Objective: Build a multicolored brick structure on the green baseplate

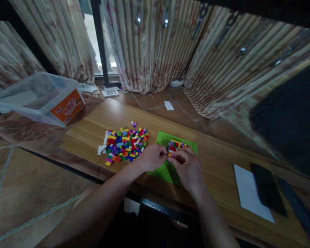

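A green studded baseplate (pixel 167 172) lies on the wooden board, and a block of multicoloured toy bricks (pixel 174 145) is built up on it. At the near left corner of this block, my left hand (pixel 153 157) has its fingers closed in a pinch; whatever is between them is too small to make out. My right hand (pixel 189 168) meets it there, thumb and forefinger pressed together beside the bricks and covering part of them. What its fingertips grip is hidden. Left of the baseplate spreads a pile of loose toy bricks (pixel 126 143) in many colours.
White pieces (pixel 102 148) edge the pile's left side. A clear plastic bin (pixel 45 113) with an orange label stands far left. On the right, a white sheet (pixel 248 193) lies partly under a dark flat object (pixel 268 189). Curtains (pixel 150 44) hang beyond the wooden board (pixel 217 172).
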Demonstrator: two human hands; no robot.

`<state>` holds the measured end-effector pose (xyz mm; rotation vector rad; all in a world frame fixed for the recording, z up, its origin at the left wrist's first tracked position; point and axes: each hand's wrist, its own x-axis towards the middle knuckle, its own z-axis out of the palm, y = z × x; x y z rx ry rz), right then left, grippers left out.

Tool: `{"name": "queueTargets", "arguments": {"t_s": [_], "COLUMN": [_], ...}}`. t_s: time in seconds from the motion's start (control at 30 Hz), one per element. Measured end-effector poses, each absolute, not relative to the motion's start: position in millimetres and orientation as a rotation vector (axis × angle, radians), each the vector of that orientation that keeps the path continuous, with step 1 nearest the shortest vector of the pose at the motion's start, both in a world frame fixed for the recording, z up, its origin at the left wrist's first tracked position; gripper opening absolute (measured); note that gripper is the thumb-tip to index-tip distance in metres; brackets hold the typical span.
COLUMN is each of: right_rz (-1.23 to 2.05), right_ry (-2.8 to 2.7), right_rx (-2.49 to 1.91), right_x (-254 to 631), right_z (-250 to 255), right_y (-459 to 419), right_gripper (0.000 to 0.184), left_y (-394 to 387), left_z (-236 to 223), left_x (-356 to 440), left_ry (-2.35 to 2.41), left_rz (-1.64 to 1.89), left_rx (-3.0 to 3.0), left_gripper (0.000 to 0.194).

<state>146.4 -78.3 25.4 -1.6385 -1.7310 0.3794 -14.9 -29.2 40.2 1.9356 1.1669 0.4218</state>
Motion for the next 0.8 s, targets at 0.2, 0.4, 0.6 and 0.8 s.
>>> {"name": "queueTargets", "arguments": {"t_s": [0.2,0.4,0.6,0.8], "right_rz": [0.482,0.353,0.298,0.313], "right_ry": [-1.660,-1.700,-1.713,-1.690], "right_rx": [-1.583,-1.676,-1.724,-1.690], "right_x": [154.6,154.0,148.1,148.7], "right_z": [29.2,25.9,22.0,22.4], "right_y": [-76.0,-76.0,-75.7,-75.6], "right_gripper": [0.019,0.020,0.016,0.012], "left_y": [-29.9,-30.1,-30.4,-30.9], "left_z": [40.2,42.4,43.7,42.3], "left_x": [-13.5,-13.1,-13.3,-13.3], "left_ry": [1.184,1.192,1.200,1.185], "left_rz": [0.414,0.402,0.391,0.420], "left_rx": [1.946,1.974,1.985,1.969], "left_gripper": [0.022,0.022,0.023,0.024]}}
